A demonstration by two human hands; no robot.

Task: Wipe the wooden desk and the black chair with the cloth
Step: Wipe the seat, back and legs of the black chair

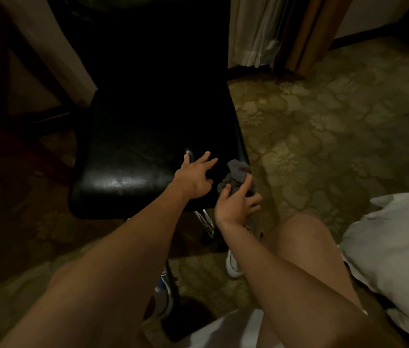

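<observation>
One patterned carpet (336, 121) – fills right side and foreground. One black chair (135, 146), glossy seat at centre, backrest lost in dark. One white pillow (394, 242) at right edge. One pale curtain (256, 31) at top, behind chair. Two bare forearms reach in from below. Left hand (193, 177): fingers spread and straight, resting on seat near front right, grasping nothing. Right hand (236, 204): fingers curled round one grey cloth (238, 177) (bunched) – cloth sits at seat's front right edge, just beside left hand.
</observation>
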